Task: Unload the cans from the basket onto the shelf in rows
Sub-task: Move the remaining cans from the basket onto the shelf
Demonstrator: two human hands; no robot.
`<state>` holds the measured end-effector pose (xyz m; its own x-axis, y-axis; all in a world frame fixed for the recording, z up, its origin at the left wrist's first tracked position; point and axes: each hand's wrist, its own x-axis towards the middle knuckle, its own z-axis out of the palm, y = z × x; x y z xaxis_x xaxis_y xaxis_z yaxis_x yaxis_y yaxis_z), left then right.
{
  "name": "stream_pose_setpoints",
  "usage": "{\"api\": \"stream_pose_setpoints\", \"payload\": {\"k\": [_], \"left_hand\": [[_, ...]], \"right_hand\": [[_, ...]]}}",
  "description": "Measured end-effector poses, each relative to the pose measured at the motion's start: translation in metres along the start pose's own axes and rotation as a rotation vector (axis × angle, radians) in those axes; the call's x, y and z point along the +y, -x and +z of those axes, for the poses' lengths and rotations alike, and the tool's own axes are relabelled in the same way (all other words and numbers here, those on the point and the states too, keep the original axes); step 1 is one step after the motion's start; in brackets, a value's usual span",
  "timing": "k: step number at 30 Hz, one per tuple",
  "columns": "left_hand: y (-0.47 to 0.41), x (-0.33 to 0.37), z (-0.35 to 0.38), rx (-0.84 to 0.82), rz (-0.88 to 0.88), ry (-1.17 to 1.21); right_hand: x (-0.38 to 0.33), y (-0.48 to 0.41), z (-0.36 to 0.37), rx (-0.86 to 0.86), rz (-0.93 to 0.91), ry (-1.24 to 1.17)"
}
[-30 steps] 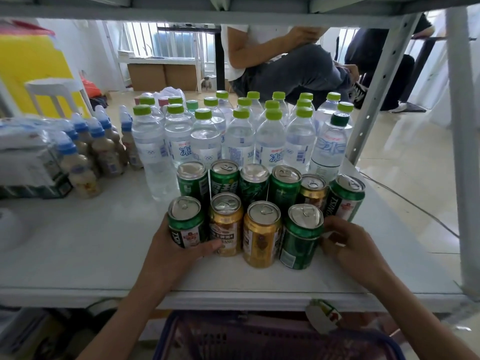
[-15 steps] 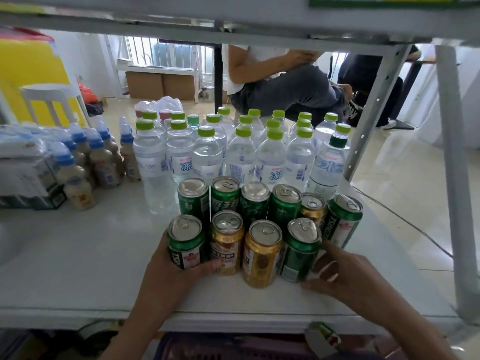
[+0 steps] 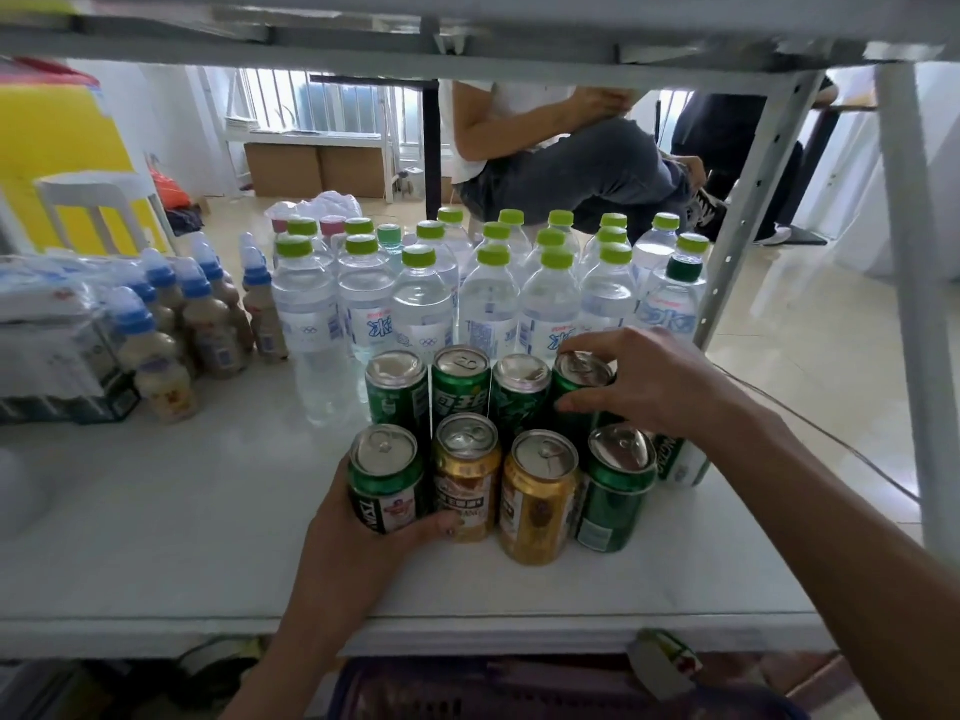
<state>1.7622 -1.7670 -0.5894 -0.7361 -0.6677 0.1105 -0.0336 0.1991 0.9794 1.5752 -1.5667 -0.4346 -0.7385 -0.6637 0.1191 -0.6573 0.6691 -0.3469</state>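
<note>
Through the head camera, the cans [image 3: 537, 491] stand on the shelf [image 3: 156, 511] in two rows just in front of the water bottles [image 3: 488, 298]. My left grip [image 3: 363, 543] is wrapped round the front green can [image 3: 387, 480], at the left end of the row farther from the water bottles, thumb across its label. My right grip [image 3: 649, 387] pinches the back green can [image 3: 582, 381] by its top rim, in the row next to the water bottles. The basket [image 3: 467, 672] sits below the shelf edge, on the side away from the water bottles, with what looks like one more can [image 3: 665, 665] tilted at its rim. I judge these cans stiff-walled yet easily dented, smooth and somewhat slippery, and fairly heavy if full. They are best held round the middle of the body; a rim pinch suits nudging, not lifting.
</note>
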Motion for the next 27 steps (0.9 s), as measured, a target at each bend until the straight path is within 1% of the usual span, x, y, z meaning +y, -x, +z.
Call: {"api": "stream_pose_setpoints", "payload": {"k": [2,5,8,11,14,18,21,24,27], "left_hand": [[0.001,0.001,0.000,-0.001,0.003,0.005],[0.002,0.003,0.000,-0.020,0.010,0.036],[0.001,0.005,-0.001,-0.035,0.022,0.058],[0.002,0.004,0.000,0.022,0.050,0.073],[0.001,0.004,0.000,0.005,0.045,0.069],[0.001,0.004,-0.001,-0.034,0.020,0.071],[0.003,0.006,-0.002,-0.041,0.015,0.075],[0.004,0.008,-0.002,-0.052,0.016,0.068],[0.002,0.007,-0.002,-0.062,0.034,0.059]], "right_hand": [[-0.001,-0.002,0.002,0.014,-0.012,0.042],[-0.003,-0.003,-0.001,-0.027,0.004,0.093],[-0.015,-0.003,0.000,0.064,-0.049,0.176],[-0.024,-0.009,0.015,0.115,-0.120,0.279],[-0.020,-0.018,0.022,0.149,-0.104,0.272],[-0.021,-0.021,0.025,0.172,-0.128,0.278],[-0.039,-0.020,0.027,0.203,-0.183,0.214],[-0.061,-0.018,0.038,0.181,-0.235,0.149],[-0.069,-0.028,0.046,0.188,-0.212,0.160]]}}
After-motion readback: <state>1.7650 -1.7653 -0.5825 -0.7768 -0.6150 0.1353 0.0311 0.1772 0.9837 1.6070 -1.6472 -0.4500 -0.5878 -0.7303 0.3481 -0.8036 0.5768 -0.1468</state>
